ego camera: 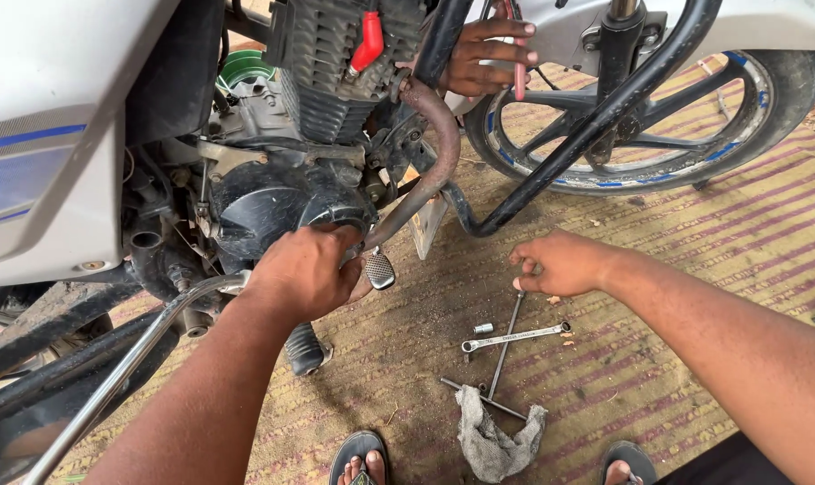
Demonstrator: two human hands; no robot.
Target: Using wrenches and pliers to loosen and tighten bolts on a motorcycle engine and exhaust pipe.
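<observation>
— What is seen at the far left, and what is met by the left hand?

— The left hand is pressed against the lower edge of the dark round engine cover, fingers curled together and turned under; what is gripped there cannot be told. A chrome lever is run down and away to the left of that hand, and a ribbed metal pedal is seen just beside its knuckles, to the right. Above the hand the finned cylinder with a red cap is found, and a rusty exhaust pipe is curved down towards the hand.

— And further right?

— The right hand is held low over the striped mat, fingers bent, thumb and forefinger closed on the top end of a long T-handled wrench. Just below that hand a ring spanner is laid across the wrench shaft, with a small socket beside it — a grey rag is dropped lower still, near the sandalled feet.

— Is anyone else in view?

— Another person's hand is seen above, well apart from both, closed round a red-handled tool beside the black crash guard and front wheel.
</observation>
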